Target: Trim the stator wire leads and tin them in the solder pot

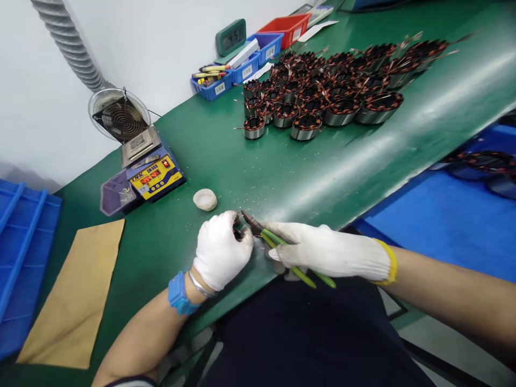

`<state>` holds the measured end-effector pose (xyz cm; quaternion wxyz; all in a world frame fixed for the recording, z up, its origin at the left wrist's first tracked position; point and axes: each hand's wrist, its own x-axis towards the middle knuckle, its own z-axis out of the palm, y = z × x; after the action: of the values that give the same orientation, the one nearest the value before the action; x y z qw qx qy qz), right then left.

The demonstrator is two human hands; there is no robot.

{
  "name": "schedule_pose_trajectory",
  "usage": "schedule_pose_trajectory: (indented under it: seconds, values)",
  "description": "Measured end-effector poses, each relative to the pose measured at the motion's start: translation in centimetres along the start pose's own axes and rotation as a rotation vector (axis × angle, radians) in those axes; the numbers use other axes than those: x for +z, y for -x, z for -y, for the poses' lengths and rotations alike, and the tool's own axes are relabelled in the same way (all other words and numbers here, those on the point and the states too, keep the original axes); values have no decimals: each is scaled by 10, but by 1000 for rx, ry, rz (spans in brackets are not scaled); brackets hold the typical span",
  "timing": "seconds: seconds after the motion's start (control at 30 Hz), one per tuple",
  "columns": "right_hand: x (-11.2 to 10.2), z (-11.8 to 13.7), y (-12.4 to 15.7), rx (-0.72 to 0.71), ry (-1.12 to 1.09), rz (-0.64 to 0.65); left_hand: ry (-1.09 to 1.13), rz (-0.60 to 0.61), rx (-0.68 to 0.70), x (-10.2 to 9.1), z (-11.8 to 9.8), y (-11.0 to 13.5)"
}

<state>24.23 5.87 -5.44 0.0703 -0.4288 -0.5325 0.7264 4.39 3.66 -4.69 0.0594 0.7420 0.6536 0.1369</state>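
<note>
My left hand point(223, 251), in a white glove, is closed around a motor stator point(237, 228) with dark and copper-coloured windings. Most of that stator is hidden by the glove. Green-handled cutting pliers point(278, 239) are gripped in my gloved right hand point(312, 250). Their dark jaws reach the upper edge of the stator, near thin wire ends. Whether the jaws touch a wire I cannot tell. A small round white dish point(205, 200) lies on the green bench just beyond my left hand.
Many wound stators point(306, 127) stand grouped at the back right. Blue bins point(213, 88), a red bin point(285, 26) and a clock point(231, 37) line the wall. A soldering unit point(157, 176) stands left, near brown cardboard point(74, 293) and a blue crate point(24, 258). Small clippings dot the bench.
</note>
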Motion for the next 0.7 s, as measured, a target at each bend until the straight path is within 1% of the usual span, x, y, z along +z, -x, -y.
schedule_pose_trajectory:
  seconds: [0.13,0.3,0.4,0.53,0.63,0.7]
  values:
    - [-2,-1,1,-15,17,8,13,8,-12,0,0,0]
    - [-1,-3,-2,-15,-17,3,36,20,-2,1,1,0]
    - [1,-3,-2,3,-19,-5,24,28,-8,0,0,0]
    - [7,-1,-1,-33,-41,-40,-23,60,-12,-3,-1,1]
    - [10,1,0,-39,-53,-71,-127,0,51,-8,-4,5]
    - [7,2,1,-17,-63,-99,-214,-1,130,-14,-6,9]
